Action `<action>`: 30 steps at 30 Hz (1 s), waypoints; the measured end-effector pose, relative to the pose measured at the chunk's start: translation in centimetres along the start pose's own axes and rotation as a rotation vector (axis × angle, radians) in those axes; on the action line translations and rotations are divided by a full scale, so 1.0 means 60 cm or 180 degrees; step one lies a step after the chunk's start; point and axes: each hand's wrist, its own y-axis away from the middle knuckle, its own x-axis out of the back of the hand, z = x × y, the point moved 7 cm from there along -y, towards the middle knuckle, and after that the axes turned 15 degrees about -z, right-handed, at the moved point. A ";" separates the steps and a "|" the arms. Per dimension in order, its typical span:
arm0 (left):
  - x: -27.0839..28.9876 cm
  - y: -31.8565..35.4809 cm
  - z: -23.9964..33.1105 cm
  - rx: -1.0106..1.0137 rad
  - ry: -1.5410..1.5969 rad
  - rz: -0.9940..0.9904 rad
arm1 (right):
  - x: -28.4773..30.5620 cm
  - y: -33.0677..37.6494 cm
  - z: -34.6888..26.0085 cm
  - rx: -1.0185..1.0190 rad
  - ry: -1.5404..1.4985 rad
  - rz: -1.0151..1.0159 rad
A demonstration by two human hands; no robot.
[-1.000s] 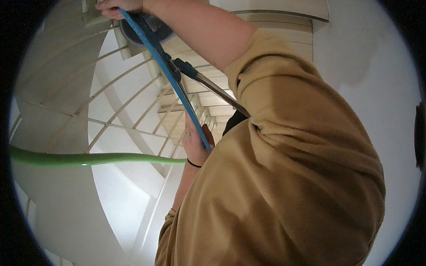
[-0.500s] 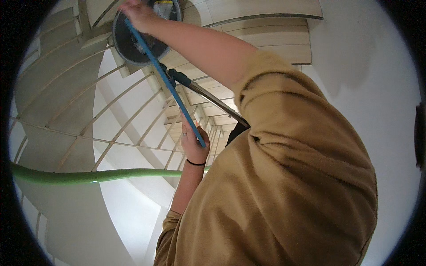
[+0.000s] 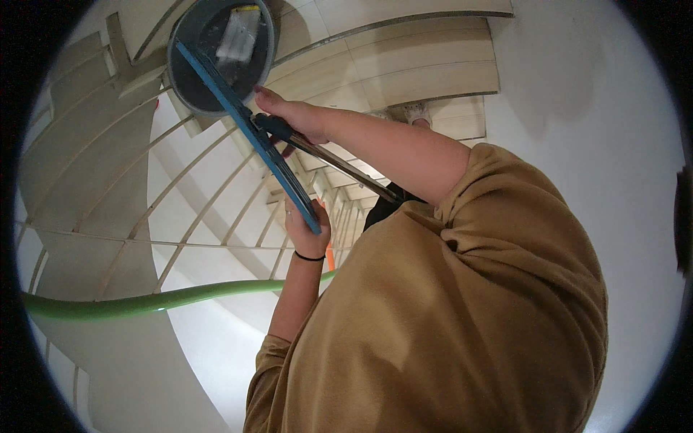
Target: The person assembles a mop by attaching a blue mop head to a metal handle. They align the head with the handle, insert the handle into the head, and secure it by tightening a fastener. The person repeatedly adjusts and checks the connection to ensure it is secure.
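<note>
A flat mop has a long blue mop head (image 3: 249, 133) running diagonally from the upper left to the middle, and a dark metal handle (image 3: 339, 167) leading back toward my chest. My left hand (image 3: 307, 232), with a black band at the wrist, grips the lower end of the blue head. My right hand (image 3: 289, 115) closes on the black joint where the handle meets the head. The head's upper end lies over a round grey bucket (image 3: 189, 92) that stands on a stair and holds something pale.
Beige stair treads (image 3: 419, 68) curve across the top. A white railing with thin balusters (image 3: 216, 195) and a green handrail (image 3: 159, 302) runs along the left. A white wall (image 3: 592, 108) fills the right. My tan sleeve covers the lower right.
My right hand slid from the upper end of the blue head down to the handle joint. The bucket has come further into view, and the left hand stayed on the lower end.
</note>
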 end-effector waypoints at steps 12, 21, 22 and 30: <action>-0.012 0.000 0.033 -0.0374 -0.0401 0.0188 | -0.032 0.007 -0.019 -0.0091 0.0349 -0.0071; -0.079 0.109 -0.136 0.0311 0.0897 0.0124 | -0.080 0.003 -0.014 0.0546 0.1054 -0.0399; -0.081 0.117 -0.123 0.0252 0.0743 0.0330 | -0.091 0.008 -0.015 0.0576 0.1006 -0.0447; -0.057 0.157 -0.092 0.0344 0.0872 0.0306 | -0.149 0.053 -0.033 0.0539 0.0969 -0.0835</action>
